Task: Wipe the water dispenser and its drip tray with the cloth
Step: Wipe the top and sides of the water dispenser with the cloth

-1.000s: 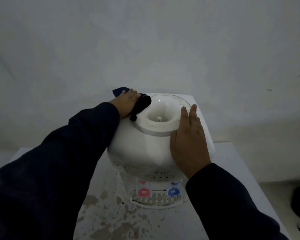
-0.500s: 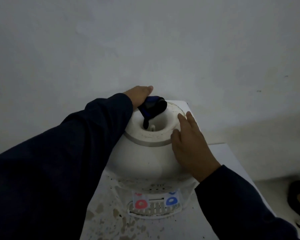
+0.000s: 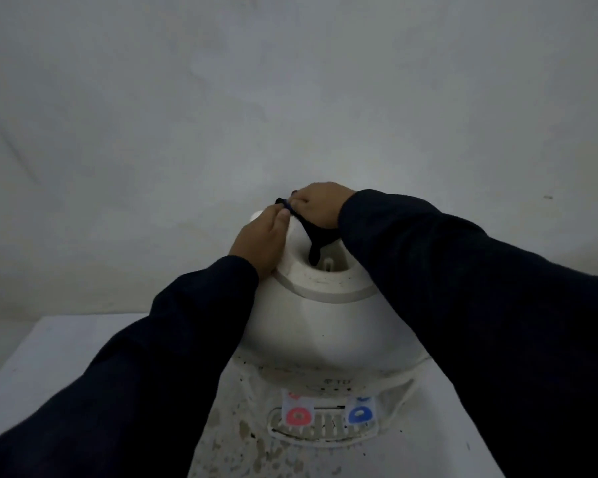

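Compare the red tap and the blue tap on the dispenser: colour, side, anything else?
The red tap sits on the image-left of the dispenser front; the blue tap sits on the image-right. Red lever against blue lever is the only clear difference in look. Shared: both have a similar shape with a pale centre, hang at the same height, and sit just above the slotted drip tray.

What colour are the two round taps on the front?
Left round tap is red, right round tap is blue, seen in the head view.

both hands (image 3: 320, 205) pinching a dark cloth (image 3: 315, 236) over the white water dispenser (image 3: 325, 326) top, drip tray (image 3: 321, 432) below
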